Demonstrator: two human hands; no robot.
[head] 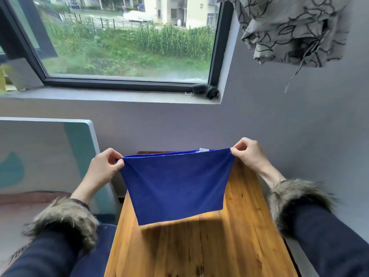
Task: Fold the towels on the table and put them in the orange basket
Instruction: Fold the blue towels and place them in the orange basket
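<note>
Both hands are up in the air here: the left hand (103, 168) is pinching the top left corner of the blue towel (175, 184) between thumb and curled fingers, and the right hand (249, 154) is pinching the top right corner the same way. Between them the top edge is being pulled taut, and the towel is hanging down in front of the person as a doubled layer (a small white tag (204, 150) is peeking over the top edge near the right hand). Its lower edge is hanging free above the wooden table (199, 246), casting a dark shadow on the planks just below it.

Both wrists are coming out of dark sleeves with shaggy fur cuffs, the left cuff (65, 220) low at the left, the right cuff (297, 198) beside the table's right edge. Left of the table a pale board with teal shapes (48, 152) is standing against the grey wall (279, 120). Above, a dark-framed window (127, 41) is looking out on greenery and buildings, a small black object (207, 91) is sitting on the sill's right end, and a patterned grey curtain (289, 27) is hanging bunched at upper right.
</note>
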